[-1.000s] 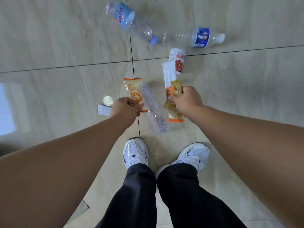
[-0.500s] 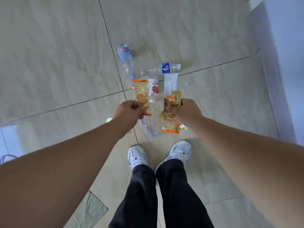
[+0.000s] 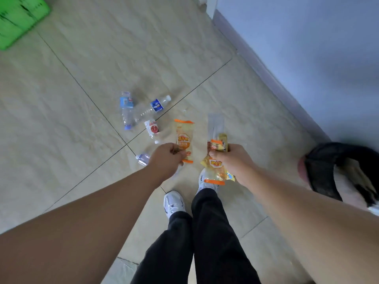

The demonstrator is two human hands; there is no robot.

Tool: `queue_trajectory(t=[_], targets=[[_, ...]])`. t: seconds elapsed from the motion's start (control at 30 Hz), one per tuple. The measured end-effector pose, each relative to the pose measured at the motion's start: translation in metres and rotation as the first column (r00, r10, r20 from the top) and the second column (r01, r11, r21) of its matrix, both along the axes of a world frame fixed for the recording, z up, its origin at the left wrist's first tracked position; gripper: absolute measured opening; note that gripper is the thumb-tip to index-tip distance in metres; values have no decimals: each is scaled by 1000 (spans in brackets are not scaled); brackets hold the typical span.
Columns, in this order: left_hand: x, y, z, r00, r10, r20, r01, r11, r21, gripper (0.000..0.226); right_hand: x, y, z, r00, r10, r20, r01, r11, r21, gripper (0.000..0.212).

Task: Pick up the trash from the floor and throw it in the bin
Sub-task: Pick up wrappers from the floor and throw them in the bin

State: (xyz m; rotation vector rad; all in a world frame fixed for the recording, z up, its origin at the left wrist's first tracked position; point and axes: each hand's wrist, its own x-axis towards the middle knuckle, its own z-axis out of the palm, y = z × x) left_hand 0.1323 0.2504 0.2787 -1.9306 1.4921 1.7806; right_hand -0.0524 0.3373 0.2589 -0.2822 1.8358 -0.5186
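Observation:
My left hand (image 3: 167,158) is shut on an orange-and-yellow snack wrapper (image 3: 183,138). A clear crushed bottle (image 3: 142,158) sticks out to the left of that hand and seems to be in the same grip. My right hand (image 3: 231,160) is closed around a bunch of wrappers (image 3: 216,171), yellow ones below and a pale one (image 3: 215,124) standing up. Both hands are held above the floor in front of my shoes. A bin (image 3: 320,171) lined with a black bag stands at the right, near my right forearm.
On the tiled floor ahead lie two clear water bottles with blue labels (image 3: 127,111) (image 3: 156,105) and a small red-labelled bottle (image 3: 152,128). A pale blue wall (image 3: 307,58) runs along the right. A green object (image 3: 16,17) sits at the far top left.
Both hands have risen from the floor with their wrappers. The view has pulled back and swung right, and the wall, the black-lined bin and the green object have come into sight.

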Motion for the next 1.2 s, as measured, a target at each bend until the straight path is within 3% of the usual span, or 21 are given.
queue_trajectory(t=[0.23, 0.53, 0.83, 1.07, 1.2], targets=[[-69, 58, 22, 949, -316, 3, 316, 949, 0, 14, -37, 98, 31, 951, -308, 3, 308, 951, -30, 9], [-188, 157, 55, 801, -599, 6, 599, 801, 11, 9, -111, 242, 72, 727, -686, 43, 687, 726, -30, 14], [-338, 255, 30, 603, -798, 7, 798, 603, -24, 20, -207, 357, 39, 565, -824, 51, 825, 564, -24, 12], [-424, 283, -9, 541, -841, -11, 841, 541, -11, 23, -282, 381, -2, 510, -858, 58, 860, 510, -9, 20], [-469, 284, -37, 500, -866, -4, 866, 500, -15, 23, -325, 380, -29, 476, -877, 62, 879, 476, -17, 6]])
